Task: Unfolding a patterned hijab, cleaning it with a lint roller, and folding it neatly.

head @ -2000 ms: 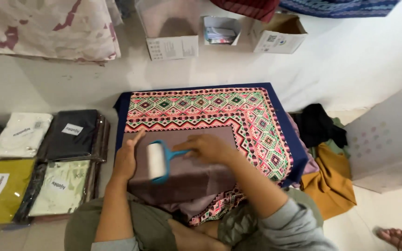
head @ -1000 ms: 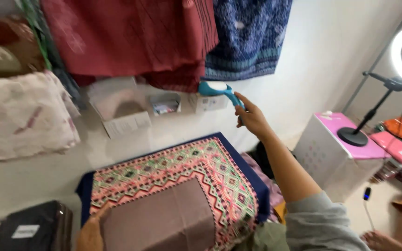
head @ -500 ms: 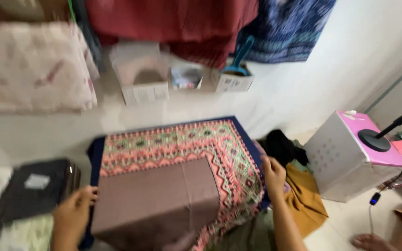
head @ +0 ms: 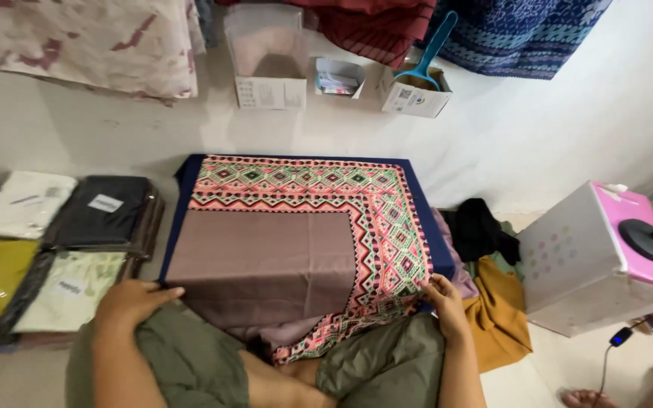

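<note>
The person sits on a pale floor (head: 538, 143) with a folded brown cloth (head: 266, 261) lying flat on a patterned pink, green and black textile with a navy border (head: 376, 204), spread in front of the knees. The left hand (head: 131, 301) rests with loosely spread fingers at the near left corner of the brown cloth, gripping nothing that shows. The right hand (head: 445, 302) touches the near right edge of the patterned textile, fingers curled on the fabric; whether it pinches the edge cannot be told. To the left lie bagged folded fabrics (head: 47, 242) in white, black, yellow and pale green. Along the far wall stand small cardboard boxes (head: 270, 91), one holding a blue-handled tool (head: 431, 53), beneath hanging cloths. At right stands a white and pink box (head: 591, 261), with dark and mustard garments (head: 493, 295) heaped beside the textile.
</note>
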